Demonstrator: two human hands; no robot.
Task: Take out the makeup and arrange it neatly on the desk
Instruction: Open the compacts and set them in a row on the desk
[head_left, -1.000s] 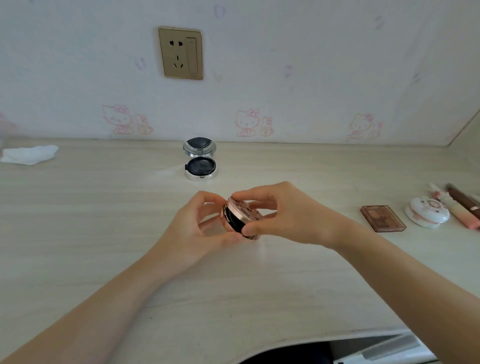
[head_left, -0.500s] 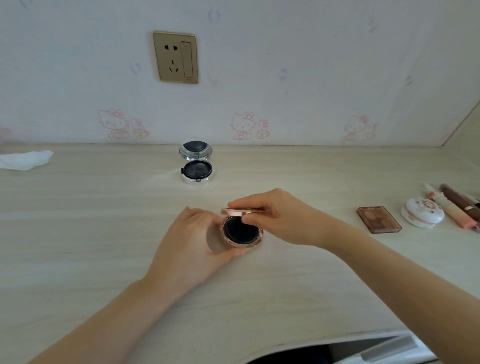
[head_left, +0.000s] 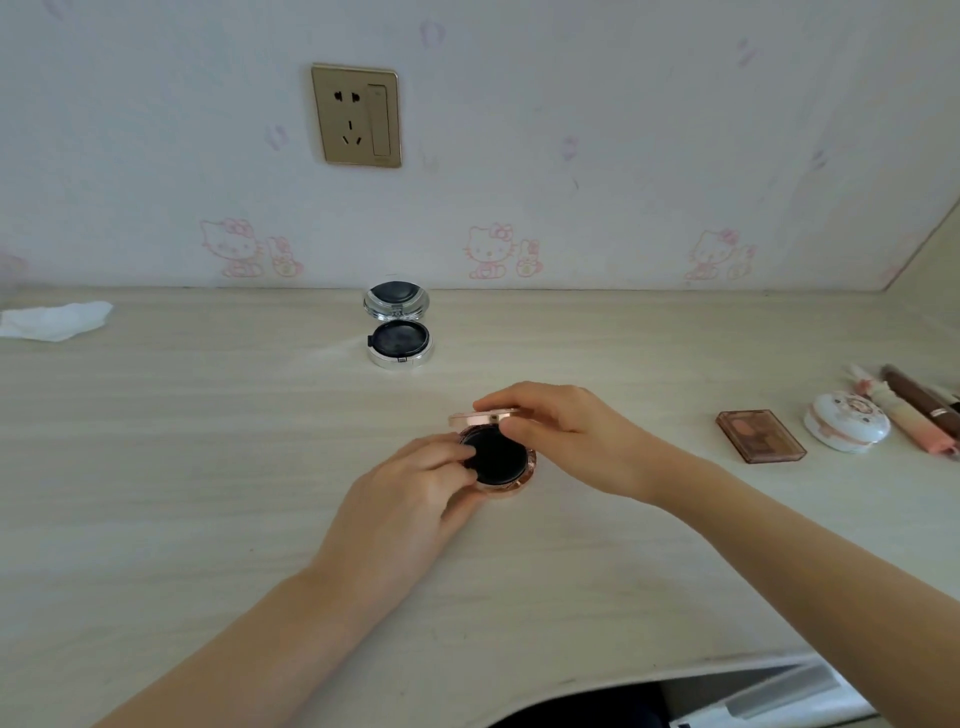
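Head view, step in hand: opening of rose-gold cushion compact (head_left: 498, 460) on desk (head_left: 208, 467), judged from raised lid (head_left: 485, 417) and exposed black puff (head_left: 493, 457).
Advice, base: flat on desk during opening; steadying by left hand (head_left: 410, 499), so no sliding toward near edge.
Advice, lid: tilt back on hinge only, no twisting; stop once lid stands unaided, as on silver cushion compact (head_left: 398, 325) further back.
Advice, puff: lift by edge if removal intended; contact with product underneath best avoided.
Advice, placement: in line with silver compact or with right-hand group, for neat arrangement.
Left hand, pose: forearm in from lower left, palm down, fingers curled round left rim of base; one fingertip on edge of black puff.
Left hand, state: gripping compact base.
Right hand (head_left: 566, 436), pose: forearm in from lower right, wrist above desk, fingers arched over lid.
Right hand, state: pinching lid edge between thumb and fingers.
Task item, location: rose-gold compact at desk centre, between both hands, resting on desk as far as visible.
Other makeup, back centre: silver compact open, lid upright near wall.
Other makeup, right: brown eyeshadow palette (head_left: 759, 435); white round compact (head_left: 847, 422) just beside; pink tube (head_left: 904, 415) and brown tube (head_left: 919, 397) at frame edge.
Far left: crumpled white tissue (head_left: 54, 320).
Wall: gold socket plate (head_left: 356, 115).
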